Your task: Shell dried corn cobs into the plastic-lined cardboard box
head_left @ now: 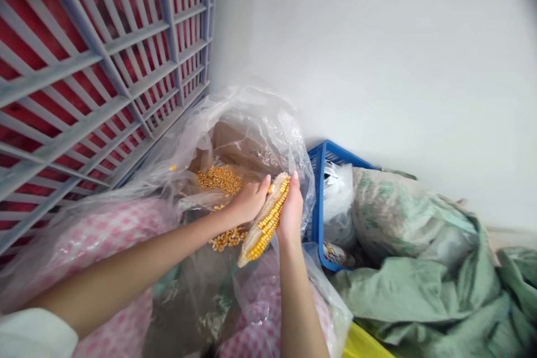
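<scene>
Steadily, the right hand [292, 211] is bracing the partly stripped corn cob [264, 224] at a slant while the left hand [249, 199] is clamping its upper kernels, with the cob held directly over the loose kernels [220, 179] inside the plastic-lined sack [251, 117].

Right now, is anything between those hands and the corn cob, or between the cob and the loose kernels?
Nothing visible: the left hand and right hand grip the corn cob, and open space inside the clear plastic bag separates it from the loose kernels.
</scene>
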`<state>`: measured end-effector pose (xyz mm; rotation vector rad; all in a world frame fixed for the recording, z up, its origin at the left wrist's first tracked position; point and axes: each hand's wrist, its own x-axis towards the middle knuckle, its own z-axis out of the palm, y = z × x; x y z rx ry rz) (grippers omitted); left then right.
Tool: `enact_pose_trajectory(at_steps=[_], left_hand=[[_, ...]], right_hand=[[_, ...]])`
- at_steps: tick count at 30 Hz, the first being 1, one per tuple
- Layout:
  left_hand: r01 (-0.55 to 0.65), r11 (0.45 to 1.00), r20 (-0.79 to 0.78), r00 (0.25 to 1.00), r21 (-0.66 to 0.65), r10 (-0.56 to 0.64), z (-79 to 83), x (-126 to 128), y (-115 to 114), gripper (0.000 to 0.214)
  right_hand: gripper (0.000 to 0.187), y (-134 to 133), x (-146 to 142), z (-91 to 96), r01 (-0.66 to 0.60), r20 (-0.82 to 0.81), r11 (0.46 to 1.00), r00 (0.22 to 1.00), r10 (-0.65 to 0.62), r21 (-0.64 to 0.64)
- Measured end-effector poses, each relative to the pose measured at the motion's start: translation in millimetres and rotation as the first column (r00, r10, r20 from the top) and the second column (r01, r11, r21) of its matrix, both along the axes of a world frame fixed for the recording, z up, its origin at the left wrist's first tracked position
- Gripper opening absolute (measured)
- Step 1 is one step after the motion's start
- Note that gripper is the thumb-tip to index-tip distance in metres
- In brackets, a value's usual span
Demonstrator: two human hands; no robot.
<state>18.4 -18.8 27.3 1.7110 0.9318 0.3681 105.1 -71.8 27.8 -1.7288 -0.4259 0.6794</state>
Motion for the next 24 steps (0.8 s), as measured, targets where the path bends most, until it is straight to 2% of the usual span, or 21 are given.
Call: enact_pose_trajectory(at_steps=[2,5,7,12,20,24], left_hand=[[0.023,0.999,-0.031,0.999,0.047,-0.022,2.8,-1.8,5.0,0.064],[-0.010,0.979,-0.075,0.997,0.203,0.025,5.6,-4.6,8.0,0.060],[-0.031,0.971,-0.090,0.995,0.239,0.054,5.3,-5.4,7.0,0.056],[-0.077,0.966,-0.047,0.995,0.249,0.092,-0.4,-4.1,6.1,0.060],[-0.032,0.982,-0.024,0.999,0.184,0.037,1.3,-5.2,5.7,0.057],[-0.071,0.984,0.049,0.997,0.161,0.064,-3.7,-4.0,2.0,0.056]], right_hand=[[0.047,1.1,0.6,3.3,-0.016,0.041,0.999,0.999,0.017,-0.032],[0.045,2.6,-3.4,7.9,-0.024,0.139,0.995,0.990,0.038,-0.100],[0.042,3.8,-10.1,9.5,-0.027,0.210,0.988,0.976,0.059,-0.153],[0.045,6.1,-26.3,9.8,-0.001,0.293,0.981,0.954,0.059,-0.195],[0.047,7.8,-17.3,11.3,-0.034,0.302,0.963,0.946,0.117,-0.266],[0.048,6.1,-21.2,9.4,-0.013,0.305,0.965,0.948,0.095,-0.262]])
